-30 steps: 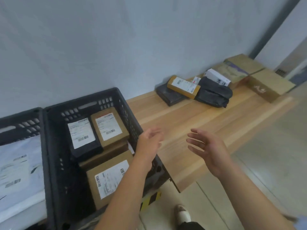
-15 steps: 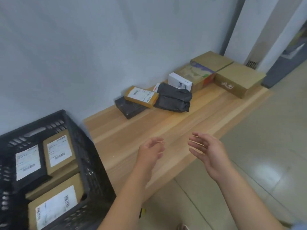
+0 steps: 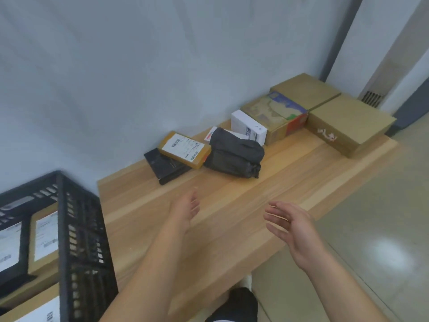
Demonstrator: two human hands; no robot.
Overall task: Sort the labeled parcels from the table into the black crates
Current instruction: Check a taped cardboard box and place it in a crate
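The left hand [image 3: 185, 210] and the right hand [image 3: 294, 226] hover over the near part of the wooden table [image 3: 232, 205], both empty, fingers straight and loosely spread, palms facing each other. To the left, the black crate [image 3: 81, 240] contains labeled boxes [image 3: 44, 240]. Farther along, by the wall, a labeled brown parcel [image 3: 184, 148] rests on a flat black parcel [image 3: 167, 168]. Just beside it lies a grey bag [image 3: 234, 155], then a white box [image 3: 248, 126]. Cardboard boxes [image 3: 348, 126] occupy the far end.

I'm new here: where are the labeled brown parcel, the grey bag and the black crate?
labeled brown parcel [image 3: 183, 146]: head view, its white label.
grey bag [image 3: 234, 156]: head view, its middle.
black crate [image 3: 86, 240]: head view, its side wall.
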